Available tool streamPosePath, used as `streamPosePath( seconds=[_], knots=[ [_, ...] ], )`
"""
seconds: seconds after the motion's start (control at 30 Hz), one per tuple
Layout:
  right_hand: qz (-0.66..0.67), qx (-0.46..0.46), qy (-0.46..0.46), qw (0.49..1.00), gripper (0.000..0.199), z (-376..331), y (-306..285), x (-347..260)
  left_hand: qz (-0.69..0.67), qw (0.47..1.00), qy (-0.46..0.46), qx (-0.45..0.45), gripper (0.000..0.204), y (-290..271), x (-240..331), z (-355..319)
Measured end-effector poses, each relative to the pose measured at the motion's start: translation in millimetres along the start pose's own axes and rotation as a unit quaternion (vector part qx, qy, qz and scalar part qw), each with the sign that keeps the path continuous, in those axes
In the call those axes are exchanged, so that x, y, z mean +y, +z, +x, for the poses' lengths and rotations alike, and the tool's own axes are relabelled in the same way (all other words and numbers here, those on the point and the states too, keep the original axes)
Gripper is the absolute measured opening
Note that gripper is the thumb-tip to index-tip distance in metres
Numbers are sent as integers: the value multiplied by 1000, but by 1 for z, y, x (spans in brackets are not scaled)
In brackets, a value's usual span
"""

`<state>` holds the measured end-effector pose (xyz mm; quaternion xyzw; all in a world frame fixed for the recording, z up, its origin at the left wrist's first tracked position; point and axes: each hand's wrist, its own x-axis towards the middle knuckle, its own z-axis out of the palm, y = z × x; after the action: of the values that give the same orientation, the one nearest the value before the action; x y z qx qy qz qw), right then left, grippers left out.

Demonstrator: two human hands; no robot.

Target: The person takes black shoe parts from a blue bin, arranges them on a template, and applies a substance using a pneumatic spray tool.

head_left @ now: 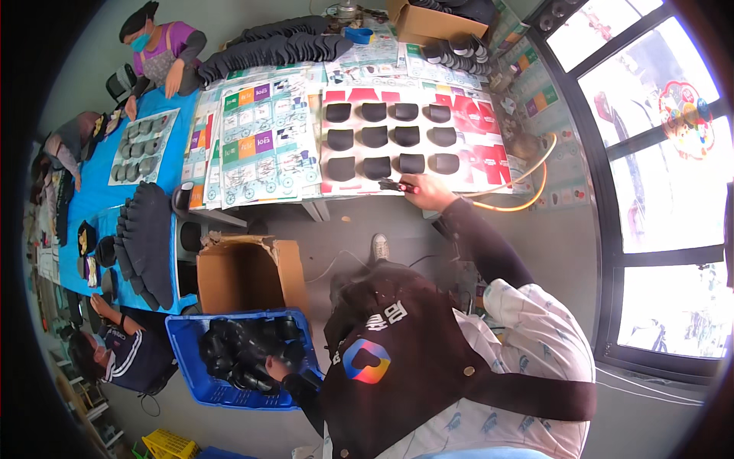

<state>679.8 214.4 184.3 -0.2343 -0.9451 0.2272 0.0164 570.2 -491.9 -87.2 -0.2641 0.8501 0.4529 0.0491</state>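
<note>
My right hand [426, 191] is closed around a small dark tool [394, 185] that looks like a spray gun, at the table's front edge. Just beyond it, black D-shaped pieces [411, 163] lie in rows on a red and white printed sheet [489, 157]. Down to the left, my left hand [276, 368] reaches into a blue plastic crate [183, 375] with its fingers closed at the edge of a black curved piece [248, 376]. Many similar pieces are heaped there, and the fingertips are partly hidden among them.
Behind the crate stands an open cardboard box [290, 279]. Beige and orange hoses [527, 195] loop at the table's right end. Long stacks of dark pieces [275, 52] lie at the back. Co-workers sit around a blue-covered table [164, 164] on the left.
</note>
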Motion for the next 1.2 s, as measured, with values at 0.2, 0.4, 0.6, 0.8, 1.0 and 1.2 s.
streamPosePath(
  seconds=[0.2, 0.4, 0.6, 0.8, 1.0, 1.2],
  knots=[
    [19, 66, 13, 998, 17, 22, 10, 18, -143, 988, -10, -55, 29, 17, 33, -14],
    [47, 30, 12, 998, 18, 37, 11, 7, -258, 957, -97, -92, 30, 28, -5, -26],
    [46, -29, -4, 999, 25, 48, -1, -40, -156, 981, -48, -108, 27, 53, -8, -31],
    [-1, -8, 65, 998, 31, 81, 27, -40, -296, 940, -77, -149, 19, 44, 0, -31],
    [-10, -17, 35, 999, 27, 86, 33, -34, -284, 929, -70, -229, 23, 18, -12, -29],
    [30, -26, 50, 998, 26, 93, 30, -30, -300, 935, -86, -168, 26, 13, -1, -29]
  ],
)
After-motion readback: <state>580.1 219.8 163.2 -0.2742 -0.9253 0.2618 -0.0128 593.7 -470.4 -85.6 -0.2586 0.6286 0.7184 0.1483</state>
